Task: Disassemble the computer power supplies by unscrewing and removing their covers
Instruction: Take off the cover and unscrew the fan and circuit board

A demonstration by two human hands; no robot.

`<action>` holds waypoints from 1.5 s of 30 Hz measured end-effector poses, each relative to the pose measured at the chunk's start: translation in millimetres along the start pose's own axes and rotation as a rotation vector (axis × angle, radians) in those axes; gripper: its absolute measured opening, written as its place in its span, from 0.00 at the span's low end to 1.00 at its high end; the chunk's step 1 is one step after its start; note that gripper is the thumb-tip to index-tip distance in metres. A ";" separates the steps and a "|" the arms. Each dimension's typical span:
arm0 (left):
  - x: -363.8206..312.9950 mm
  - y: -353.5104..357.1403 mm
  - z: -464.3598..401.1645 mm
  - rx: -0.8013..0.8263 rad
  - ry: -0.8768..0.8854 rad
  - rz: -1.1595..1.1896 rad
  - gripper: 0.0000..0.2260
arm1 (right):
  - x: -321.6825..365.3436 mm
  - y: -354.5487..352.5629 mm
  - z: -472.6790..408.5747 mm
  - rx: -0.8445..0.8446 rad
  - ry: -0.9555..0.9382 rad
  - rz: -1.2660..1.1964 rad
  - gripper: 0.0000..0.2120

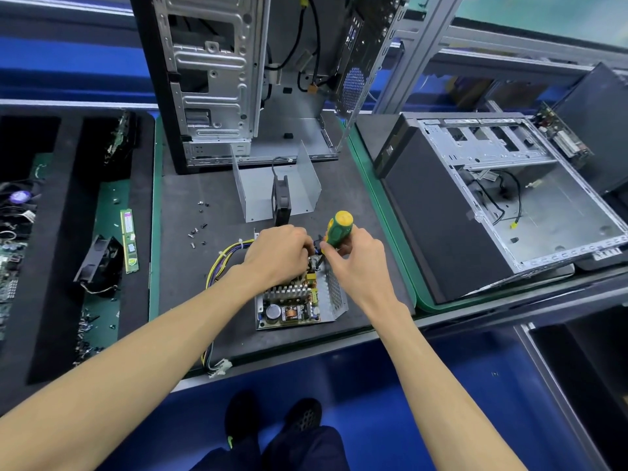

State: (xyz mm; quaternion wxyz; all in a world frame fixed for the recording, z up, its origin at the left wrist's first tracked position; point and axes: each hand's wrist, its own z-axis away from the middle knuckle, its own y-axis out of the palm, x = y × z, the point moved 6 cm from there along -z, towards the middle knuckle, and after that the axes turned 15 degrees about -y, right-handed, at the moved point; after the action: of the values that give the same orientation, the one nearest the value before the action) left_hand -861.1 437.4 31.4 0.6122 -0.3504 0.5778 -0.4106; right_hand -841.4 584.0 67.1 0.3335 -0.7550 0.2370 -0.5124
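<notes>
Head view: open power supply (299, 300) sits on the bench (190, 198), near edge.
Right hand (356, 256): fingers clamped on green-yellow screwdriver (338, 229), tip down inside.
Left hand (278, 253): fingers curled onto the unit's far end.
Removed cover (258, 188): just behind, fan (281, 198) upright inside.

Bright, even overhead light; sharp centre, edges bowed by wide-angle.

Two computer cases (238, 79) (492, 198), one opened power supply (299, 300), one removed cover (275, 185), two fans (281, 200) (98, 260) and one screwdriver (338, 229) are seen.
</notes>
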 end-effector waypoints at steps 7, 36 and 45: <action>1.5 2.5 -2.2 -0.019 0.005 0.008 0.14 | -2.1 -2.1 6.2 -0.016 -0.015 -0.004 0.09; 2.5 5.8 -4.9 -0.080 0.025 -0.003 0.14 | -5.0 1.4 10.6 -0.040 -0.036 -0.030 0.08; 2.5 6.3 -5.1 -0.078 0.026 -0.004 0.14 | -7.2 2.1 5.5 -0.020 -0.056 -0.039 0.06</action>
State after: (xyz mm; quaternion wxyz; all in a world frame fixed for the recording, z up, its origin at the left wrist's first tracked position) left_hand -865.6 438.1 24.3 0.5895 -0.3698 0.6006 -0.3937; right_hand -838.9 589.1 59.6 0.3222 -0.7771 0.2178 -0.4949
